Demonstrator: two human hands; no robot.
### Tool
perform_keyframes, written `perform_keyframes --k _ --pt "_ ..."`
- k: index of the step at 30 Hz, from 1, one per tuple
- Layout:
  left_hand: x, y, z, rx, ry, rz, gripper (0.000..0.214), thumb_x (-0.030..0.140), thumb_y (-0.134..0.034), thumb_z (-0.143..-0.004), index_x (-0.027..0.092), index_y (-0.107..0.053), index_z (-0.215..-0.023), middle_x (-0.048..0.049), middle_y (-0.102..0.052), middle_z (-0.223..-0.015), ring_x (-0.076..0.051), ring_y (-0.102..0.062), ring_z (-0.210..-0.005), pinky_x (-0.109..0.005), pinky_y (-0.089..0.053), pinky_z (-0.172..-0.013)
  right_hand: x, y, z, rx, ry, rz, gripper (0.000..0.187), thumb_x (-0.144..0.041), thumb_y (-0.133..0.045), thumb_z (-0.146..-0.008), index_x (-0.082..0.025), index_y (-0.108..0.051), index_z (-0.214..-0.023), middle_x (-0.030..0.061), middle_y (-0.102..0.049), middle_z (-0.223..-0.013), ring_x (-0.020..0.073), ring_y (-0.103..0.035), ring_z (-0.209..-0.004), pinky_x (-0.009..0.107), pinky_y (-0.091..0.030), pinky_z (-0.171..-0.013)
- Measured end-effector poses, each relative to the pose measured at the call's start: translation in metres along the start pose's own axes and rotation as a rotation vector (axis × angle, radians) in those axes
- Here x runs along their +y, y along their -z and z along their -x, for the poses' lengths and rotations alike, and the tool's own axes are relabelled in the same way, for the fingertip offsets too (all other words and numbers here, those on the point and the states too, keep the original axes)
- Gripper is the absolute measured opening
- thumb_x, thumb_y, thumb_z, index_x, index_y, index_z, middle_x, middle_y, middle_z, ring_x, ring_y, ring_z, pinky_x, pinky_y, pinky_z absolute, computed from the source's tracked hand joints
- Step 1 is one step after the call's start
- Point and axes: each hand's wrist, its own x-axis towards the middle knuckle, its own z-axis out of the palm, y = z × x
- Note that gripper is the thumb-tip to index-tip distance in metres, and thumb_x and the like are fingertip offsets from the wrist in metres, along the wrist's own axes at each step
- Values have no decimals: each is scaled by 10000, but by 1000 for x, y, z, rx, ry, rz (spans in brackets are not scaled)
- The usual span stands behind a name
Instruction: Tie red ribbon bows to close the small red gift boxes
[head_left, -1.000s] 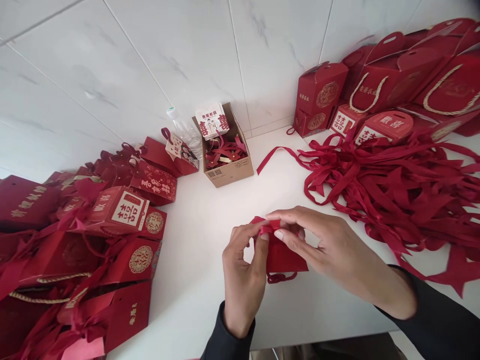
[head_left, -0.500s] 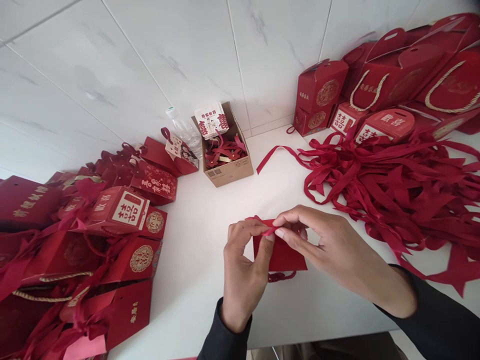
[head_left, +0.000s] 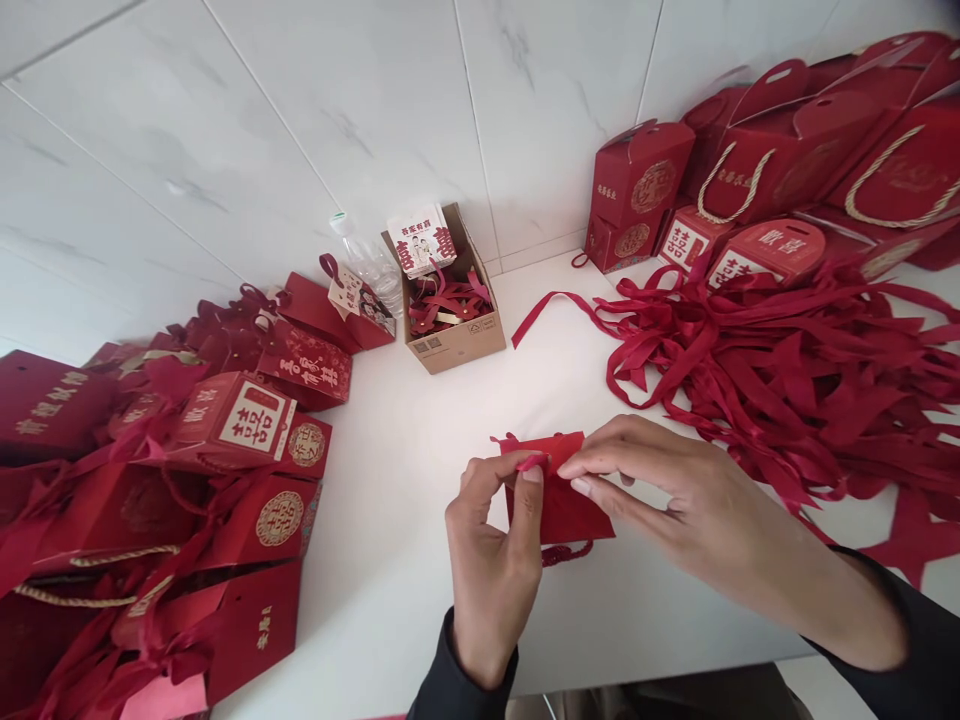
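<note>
A small red gift bag rests on the white table right in front of me. Over its top edge, my left hand pinches a thin red ribbon between thumb and forefinger. My right hand comes in from the right, its fingertips closed on the same ribbon and the bag's top. A dark red cord loop sticks out under the bag.
A heap of loose red ribbons covers the right side. Red gift boxes and bags stand at the back right, more red boxes pile up on the left. A small cardboard box and a plastic bottle stand against the tiled wall.
Both hands have sunk a little toward me with the ribbon. My right hand has flattened and its fingertips have slid to the bag's top right edge.
</note>
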Motion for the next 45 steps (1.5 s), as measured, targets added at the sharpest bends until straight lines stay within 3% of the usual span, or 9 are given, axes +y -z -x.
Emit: perform_keyframes --k 4,9,14,17,21,28,32,41,45 --pt "8 3 -7 -120 -55 -101 221 361 -595 -1032 303 -807 -1022 -5 -741 -853 -197 -622 -798 -366 -464 -829 -1 -2 -6 -33 1 -6 240 -243 -569 -1043 -291 -678 -1251 30 -781 -1163 191 -757 -994 311 -616 -847" --pt "10 7 -10 -191 -85 -119 218 311 -595 -1015 297 -779 -1131 -21 -745 -932 -208 -633 -851 -378 -473 -878 -1 -4 -10 -41 -32 -55 124 -217 -580 -1048 -284 -684 -1060 -12 -749 -999 133 -734 -869 236 -588 -754" --pt "5 4 -8 -160 -42 -50 178 296 -611 -1007 268 -778 -1064 -33 -756 -982 -198 -635 -886 -331 -489 -816 -2 -4 -10 -25 -32 -44 101 -228 -583 -1051 -281 -670 -1057 -14 -753 -1015 132 -736 -897 234 -584 -770" --pt "3 2 -8 -103 44 34 206 342 -594 -1023 242 -774 -1007 -36 -765 -956 -179 -617 -829 -300 -490 -756 -2 -4 -8 14 -36 -11 101 -239 -577 -1051 -276 -648 -1113 -5 -766 -1071 145 -745 -967 244 -589 -819" --pt "4 4 -8 -94 132 151 280 416 -588 -1025 210 -770 -974 -50 -772 -931 -169 -639 -788 -279 -511 -709 -3 -3 -6 54 -47 27 128 -230 -580 -1040 -275 -628 -1150 -15 -772 -1026 143 -754 -911 242 -598 -801" --pt "15 5 -13 -135 91 46 244 324 -596 -1004 221 -816 -982 -20 -758 -835 -143 -601 -734 -252 -485 -712 -6 -2 -8 -89 99 2 225 -173 -540 -1046 -297 -621 -1216 -32 -780 -1177 123 -749 -1062 237 -591 -920" --pt "15 5 -12 -185 27 7 252 255 -575 -995 241 -824 -1036 -15 -724 -839 -146 -592 -752 -257 -481 -720 -3 -3 -11 -30 135 25 199 -186 -527 -1058 -268 -614 -1218 -2 -776 -1183 138 -739 -1088 258 -585 -954" --pt "14 10 -11 -146 57 93 218 280 -626 -988 277 -836 -1044 9 -623 -787 -128 -571 -737 -224 -467 -669 1 -4 -13 0 134 32 176 -147 -548 -1039 -271 -615 -1145 -23 -758 -1089 122 -731 -996 233 -557 -904" --pt "16 4 -9 -127 52 49 235 235 -606 -984 263 -832 -1039 -1 -681 -813 -129 -561 -710 -226 -473 -672 -4 -2 -12 -18 94 12 210 -67 -558 -968 -265 -595 -1026 -49 -718 -958 104 -698 -865 208 -532 -790"
